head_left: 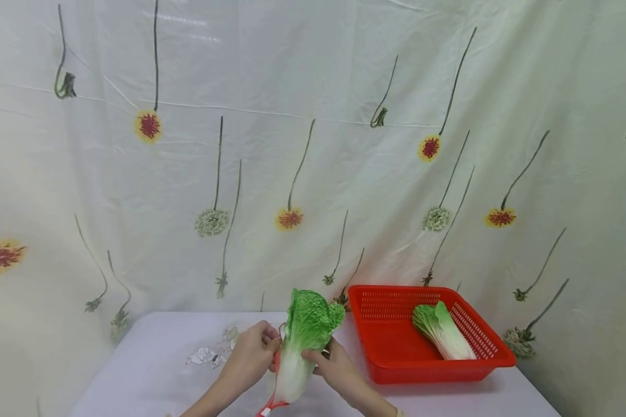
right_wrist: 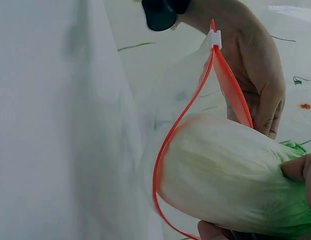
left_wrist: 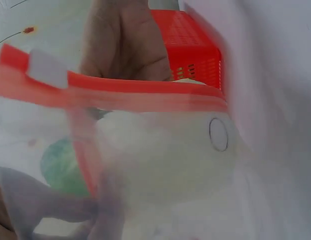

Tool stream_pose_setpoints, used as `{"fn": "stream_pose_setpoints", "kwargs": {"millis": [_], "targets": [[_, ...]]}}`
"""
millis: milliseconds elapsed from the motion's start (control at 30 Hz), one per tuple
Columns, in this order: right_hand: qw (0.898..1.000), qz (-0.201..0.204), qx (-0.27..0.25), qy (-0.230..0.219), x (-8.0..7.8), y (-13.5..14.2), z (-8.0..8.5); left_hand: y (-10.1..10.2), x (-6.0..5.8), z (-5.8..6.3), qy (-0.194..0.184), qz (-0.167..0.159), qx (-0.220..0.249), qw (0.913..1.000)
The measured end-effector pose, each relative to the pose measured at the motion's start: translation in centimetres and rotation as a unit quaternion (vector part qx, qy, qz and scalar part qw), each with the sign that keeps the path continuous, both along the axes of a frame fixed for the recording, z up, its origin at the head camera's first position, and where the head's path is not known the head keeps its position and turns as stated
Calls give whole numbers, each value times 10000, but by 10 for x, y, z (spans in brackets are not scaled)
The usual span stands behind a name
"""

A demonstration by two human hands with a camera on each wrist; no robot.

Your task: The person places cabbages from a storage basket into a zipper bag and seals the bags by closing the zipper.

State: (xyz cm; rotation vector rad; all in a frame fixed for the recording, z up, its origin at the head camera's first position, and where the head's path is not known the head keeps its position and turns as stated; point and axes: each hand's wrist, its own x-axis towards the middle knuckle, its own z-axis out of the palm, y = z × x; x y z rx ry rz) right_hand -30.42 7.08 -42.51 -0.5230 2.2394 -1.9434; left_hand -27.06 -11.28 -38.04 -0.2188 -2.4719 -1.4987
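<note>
Currently in hand: one green-and-white cabbage [head_left: 304,350], held above the middle of the desk [head_left: 151,376], left of the basket; leaf end toward the back edge, pale base toward the front. With it, one clear bag with a red zip strip [head_left: 277,370] and a white slider [head_left: 265,412].

Step, as judged: bagging the cabbage. Its base sits at the bag's mouth, with the strip looping round it; how far inside it lies cannot be told. The next move would seem to call for a mouth held wide and a push on the cabbage, base first.

Left hand [head_left: 253,350]: closed, fingers curled, thumb and fingertips pinching the strip beside the leaves. Forearm rises from the front, slanting inward.

Right hand [head_left: 340,370]: partly closed round the cabbage's middle, thumb across the near face, fingers at the far side. Forearm slants in from the front right.

Also listed: one red basket [head_left: 412,373], at the desk's right edge toward the back; one second cabbage [head_left: 446,333], lying in the basket's right side, leaves toward the back.
</note>
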Motion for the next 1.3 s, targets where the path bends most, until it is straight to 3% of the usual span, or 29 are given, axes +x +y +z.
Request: {"fn": "stream_pose_setpoints", "kwargs": {"millis": [200, 367, 533, 633, 733, 800, 867, 1033, 1300], "targets": [[9913, 562, -1090, -474, 0, 4, -2, 0, 1, 2, 154, 188, 56, 9997], [9865, 1059, -1132, -535, -1, 9, -3, -1, 2, 1, 214, 286, 91, 9993], [9874, 1046, -1086, -475, -1, 9, -3, -1, 2, -2, 141, 274, 114, 9995], [9782, 1276, -1503, -648, 0, 10, -6, -1, 3, -2, 198, 327, 77, 9992], [9660, 1797, -1703, -750, 0, 11, -10, -2, 4, 0, 269, 381, 75, 9989], [9611, 2186, -1527, -721, 0, 12, -14, -3, 5, 1, 266, 420, 65, 9987], [9612, 2502, -1019, -549, 0, 12, -17, -3, 6, 3, 245, 424, 64, 9988], [9569, 2893, 195, -144, 3, 13, -20, -2, 10, 7, 269, 466, 30, 9985], [9427, 3285, 517, 267, 0, 24, -4, -2, 14, 12, 324, 541, -58, 9980]]}}
